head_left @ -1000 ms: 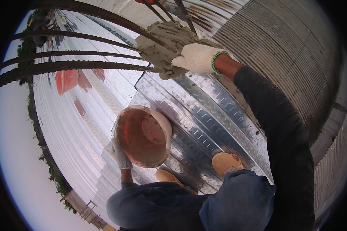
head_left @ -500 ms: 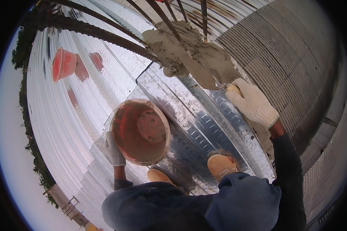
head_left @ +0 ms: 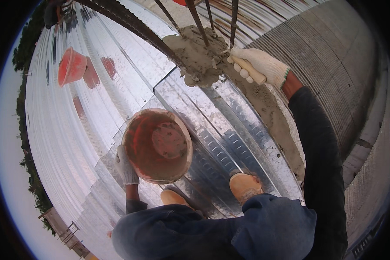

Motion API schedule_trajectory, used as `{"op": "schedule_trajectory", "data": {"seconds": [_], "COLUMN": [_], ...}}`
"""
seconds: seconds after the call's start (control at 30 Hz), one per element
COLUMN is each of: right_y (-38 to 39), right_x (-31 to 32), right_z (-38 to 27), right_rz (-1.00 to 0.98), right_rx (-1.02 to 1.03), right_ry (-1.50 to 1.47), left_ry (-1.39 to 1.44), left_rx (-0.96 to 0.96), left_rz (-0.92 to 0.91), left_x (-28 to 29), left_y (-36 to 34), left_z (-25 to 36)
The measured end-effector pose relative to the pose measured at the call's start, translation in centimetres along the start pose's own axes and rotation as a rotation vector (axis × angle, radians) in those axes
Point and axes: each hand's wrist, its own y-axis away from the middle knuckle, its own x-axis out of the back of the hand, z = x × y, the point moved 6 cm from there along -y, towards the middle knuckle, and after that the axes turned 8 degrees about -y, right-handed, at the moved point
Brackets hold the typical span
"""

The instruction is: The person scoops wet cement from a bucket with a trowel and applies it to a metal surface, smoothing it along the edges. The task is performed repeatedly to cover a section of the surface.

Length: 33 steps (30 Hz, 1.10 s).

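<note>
My right hand (head_left: 260, 65), in a pale knitted glove, is closed around the wooden handle of a trowel (head_left: 255, 74). It is at the right side of a heap of wet grey mortar (head_left: 194, 54) packed around upright steel bars (head_left: 199, 26). The trowel's blade is mostly hidden by the hand and the mortar. My gloved left hand (head_left: 126, 167) grips the left side of a red bucket (head_left: 133, 147), its fingers partly hidden behind the wall. The bucket tilts toward me, its inside smeared with mortar.
Ribbed shiny metal decking (head_left: 95, 143) lies under my shoes (head_left: 243, 186). Another red bucket (head_left: 71, 67) lies tipped at the far left. A strip of mortar (head_left: 273, 112) runs along the decking's right edge, beside a grooved grey surface (head_left: 316, 69). A thick ribbed bar (head_left: 134, 32) slants overhead.
My right hand has moved up and left with the trowel, from beside the heap's lower right to its right side. The left hand and bucket have barely shifted.
</note>
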Motion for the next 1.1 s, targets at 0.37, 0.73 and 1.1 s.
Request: {"op": "schedule_trajectory", "data": {"seconds": [0.37, 0.73, 1.1], "right_y": [-1.3, 4.7, 11.1], "right_x": [-0.8, 0.4, -1.1], "right_z": [4.8, 8.5, 9.9], "right_rz": [0.152, 0.165, 0.279], "right_rx": [-0.123, -0.110, -0.142], "right_ry": [-0.211, -0.492, -0.275], "left_ry": [0.015, -0.012, 0.018], "left_rx": [0.023, -0.007, 0.006], "left_rz": [0.010, 0.022, 0.008], "left_x": [-0.7, -0.3, -0.3], "left_y": [-0.2, -1.0, -0.4], "left_z": [-0.4, -0.9, -0.2]}}
